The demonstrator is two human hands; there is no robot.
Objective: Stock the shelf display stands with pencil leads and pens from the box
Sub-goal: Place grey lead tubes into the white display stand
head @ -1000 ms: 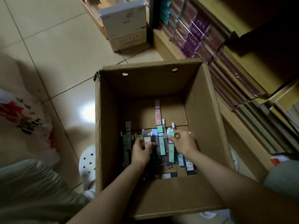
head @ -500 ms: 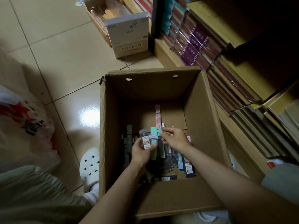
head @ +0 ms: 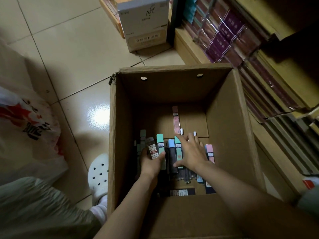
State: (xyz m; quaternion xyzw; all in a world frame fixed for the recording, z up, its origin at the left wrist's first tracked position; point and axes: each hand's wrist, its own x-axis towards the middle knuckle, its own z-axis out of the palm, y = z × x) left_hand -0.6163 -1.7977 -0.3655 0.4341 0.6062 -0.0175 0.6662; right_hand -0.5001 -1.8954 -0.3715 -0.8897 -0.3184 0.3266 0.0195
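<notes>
- Your left hand [head: 151, 163] curls its fingers [head: 161, 155] round a clear, slim lead case [head: 152, 149] with a red-and-white label, low in the cardboard box [head: 224, 128].
- Your right hand [head: 191, 152] lies flat, fingers spread and holding nothing, on the loose pile of lead cases [head: 178, 150]; half a second ago it was pinching one.
- The cases are flat plastic sticks capped in mint, blue and pink; one pink case [head: 176, 119] lies apart, farther in.
- Box walls are matte and corrugated, with two punched holes.
- Glossy floor tiles [head: 69, 54] beyond; a white carton [head: 146, 23] stands by the shelf [head: 188, 47].
</notes>
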